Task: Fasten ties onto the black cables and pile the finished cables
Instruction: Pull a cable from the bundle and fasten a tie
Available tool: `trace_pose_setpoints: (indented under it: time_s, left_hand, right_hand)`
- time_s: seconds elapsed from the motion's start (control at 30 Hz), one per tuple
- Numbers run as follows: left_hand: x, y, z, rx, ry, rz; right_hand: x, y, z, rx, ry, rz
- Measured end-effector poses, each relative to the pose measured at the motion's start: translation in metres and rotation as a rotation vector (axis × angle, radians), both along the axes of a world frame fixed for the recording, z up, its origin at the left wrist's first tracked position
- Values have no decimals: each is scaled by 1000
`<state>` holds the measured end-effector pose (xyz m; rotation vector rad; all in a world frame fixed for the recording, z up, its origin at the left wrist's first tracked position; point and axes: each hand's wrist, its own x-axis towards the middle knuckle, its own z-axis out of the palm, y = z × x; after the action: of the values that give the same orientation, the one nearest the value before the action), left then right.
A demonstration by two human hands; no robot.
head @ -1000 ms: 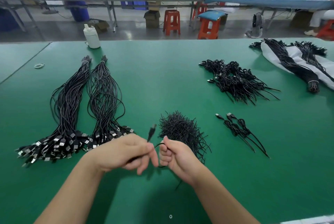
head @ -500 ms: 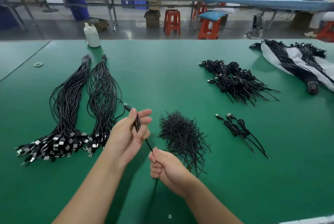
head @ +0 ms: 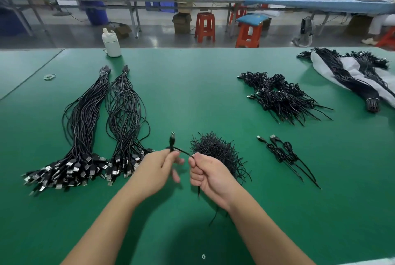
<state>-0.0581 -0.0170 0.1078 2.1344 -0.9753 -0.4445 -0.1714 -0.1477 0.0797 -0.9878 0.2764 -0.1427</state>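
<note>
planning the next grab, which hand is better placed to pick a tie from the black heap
Right. The right hand sits right beside the heap of thin black ties; the left hand, farther away, pinches the black cable near its plug.

- The black cable [head: 180, 149] vanishes inside the right hand [head: 210, 176]; only a loose end shows below the fist.
- The left hand [head: 158, 169] has blurred lower fingers, so their pose is unclear.
- The right hand covers the near edge of the pile of ties [head: 215, 151].
- The white bag [head: 333, 65] with cables is cut off by the right edge.
</note>
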Motion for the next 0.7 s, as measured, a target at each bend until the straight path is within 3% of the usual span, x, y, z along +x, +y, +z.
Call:
trace_pose_setpoints:
  time_s: [0.07, 0.2, 0.27, 0.4, 0.7]
  left_hand:
    - [0, -4, -5, -202, 229, 57]
    - [-8, -13, -10, -494, 572, 131]
    - [-16, -19, -8, -639, 791, 179]
    - [-28, -27, 0, -762, 1023, 227]
    - [-35, -28, 6, -771, 1074, 102]
  right_hand:
    - [-2, 5, 1, -104, -13, 1]
    - [-10, 9, 1, -800, 130, 13]
    - [-10, 14, -1, -940, 179, 25]
    - [-9, 20, -2, -876, 202, -26]
    - [-12, 5, 4, -592, 112, 24]
